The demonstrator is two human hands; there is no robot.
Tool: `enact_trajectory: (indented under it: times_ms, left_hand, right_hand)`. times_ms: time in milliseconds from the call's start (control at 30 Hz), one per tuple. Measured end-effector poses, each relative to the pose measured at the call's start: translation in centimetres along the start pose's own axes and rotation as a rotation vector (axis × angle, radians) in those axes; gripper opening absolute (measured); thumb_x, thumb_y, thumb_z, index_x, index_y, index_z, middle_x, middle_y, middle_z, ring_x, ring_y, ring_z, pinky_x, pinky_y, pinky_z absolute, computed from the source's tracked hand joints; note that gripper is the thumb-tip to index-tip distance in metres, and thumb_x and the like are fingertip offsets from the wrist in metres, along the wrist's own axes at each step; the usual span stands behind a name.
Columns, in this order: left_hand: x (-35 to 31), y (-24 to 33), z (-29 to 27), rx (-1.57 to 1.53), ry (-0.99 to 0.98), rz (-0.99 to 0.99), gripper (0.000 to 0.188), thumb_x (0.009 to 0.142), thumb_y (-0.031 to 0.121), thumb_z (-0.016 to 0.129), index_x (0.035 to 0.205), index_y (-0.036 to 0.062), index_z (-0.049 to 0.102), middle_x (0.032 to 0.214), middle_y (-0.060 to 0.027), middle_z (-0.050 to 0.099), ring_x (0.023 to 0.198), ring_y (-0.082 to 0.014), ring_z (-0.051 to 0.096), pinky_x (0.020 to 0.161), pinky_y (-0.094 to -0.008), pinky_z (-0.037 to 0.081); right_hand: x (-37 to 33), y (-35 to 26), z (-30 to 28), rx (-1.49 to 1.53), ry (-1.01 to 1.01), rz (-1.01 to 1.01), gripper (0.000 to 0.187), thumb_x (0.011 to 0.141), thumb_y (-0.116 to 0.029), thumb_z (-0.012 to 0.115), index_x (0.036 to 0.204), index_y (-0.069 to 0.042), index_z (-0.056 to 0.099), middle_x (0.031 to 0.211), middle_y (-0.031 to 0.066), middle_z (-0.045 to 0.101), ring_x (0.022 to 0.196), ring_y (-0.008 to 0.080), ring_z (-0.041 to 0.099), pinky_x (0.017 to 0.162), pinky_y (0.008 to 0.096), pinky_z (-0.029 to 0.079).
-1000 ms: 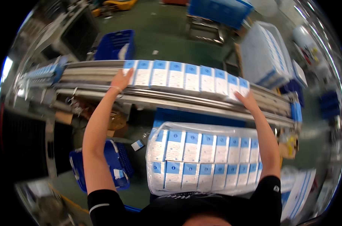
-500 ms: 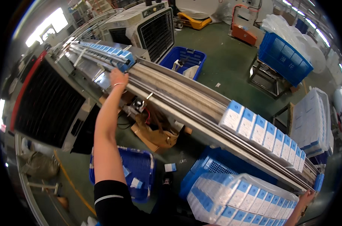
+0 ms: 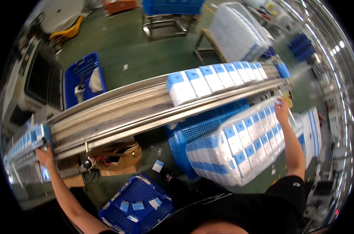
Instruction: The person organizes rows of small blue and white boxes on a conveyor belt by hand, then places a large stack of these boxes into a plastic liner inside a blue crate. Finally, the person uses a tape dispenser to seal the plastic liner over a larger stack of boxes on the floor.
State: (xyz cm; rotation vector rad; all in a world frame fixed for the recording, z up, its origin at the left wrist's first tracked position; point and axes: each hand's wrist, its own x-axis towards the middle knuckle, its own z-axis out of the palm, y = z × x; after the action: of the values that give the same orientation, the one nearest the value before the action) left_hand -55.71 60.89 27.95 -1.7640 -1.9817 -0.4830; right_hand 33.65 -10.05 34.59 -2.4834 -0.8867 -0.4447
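Note:
My left hand is at the left end of the conveyor, its fingertips against the near side of a row of blue-and-white tissue packs; blur hides how the fingers are bent. On the right, my right hand has its fingers curled at the upper far corner of a clear plastic bag. Stacked blue-and-white packs fill that bag, which lies in front of the conveyor. Another row of upright packs stands along the right part of the conveyor.
Below the conveyor are a light-blue crate, a brown bag and a dark-blue basket with loose packs. One pack lies on the floor. Beyond stand another blue basket and a large wrapped stack.
The view has swung to the right, so the conveyor now runs nearly level across it. My right hand shows more fully beside the bag. My left hand stays near the left row of packs.

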Motion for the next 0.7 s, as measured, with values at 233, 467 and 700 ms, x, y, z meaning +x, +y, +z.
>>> enact_trajectory:
  times_ms: [233, 467, 700]
  left_hand:
    - [-15.9, 25.8, -14.3, -0.580, -0.179, 0.312, 0.054, 0.072, 0.036, 0.072, 0.101, -0.0045, 0.050, 0.094, -0.0235, 0.056, 0.085, -0.0408, 0.056, 0.074, -0.0478, 0.044]
    - [-28.7, 47.4, -24.8, -0.839, -0.257, 0.524, 0.078, 0.071, 0.032, 0.072, 0.128, -0.0082, 0.038, 0.115, -0.0292, 0.054, 0.100, -0.0434, 0.055, 0.087, -0.0463, 0.043]
    - [-30.7, 56.6, -23.8, -1.151, -0.831, 0.271, 0.068, 0.076, 0.033, 0.069, 0.125, -0.0059, 0.041, 0.112, -0.0268, 0.059, 0.102, -0.0385, 0.057, 0.090, -0.0427, 0.043]
  right_hand:
    - [4.6, 0.3, 0.2, -0.139, 0.066, -0.012, 0.037, 0.073, -0.020, 0.066, 0.107, -0.007, 0.059, 0.110, 0.0223, 0.053, 0.103, 0.0384, 0.052, 0.090, 0.0427, 0.042]
    - [13.6, 4.5, 5.8, -0.110, -0.007, 0.061, 0.042, 0.073, -0.029, 0.070, 0.111, -0.014, 0.060, 0.124, 0.0215, 0.048, 0.115, 0.0416, 0.045, 0.096, 0.0459, 0.039]
    - [23.8, 17.9, 8.9, 0.401, -0.575, 0.027, 0.055, 0.066, -0.045, 0.076, 0.105, -0.010, 0.059, 0.111, 0.0248, 0.057, 0.100, 0.0372, 0.056, 0.085, 0.0410, 0.044]
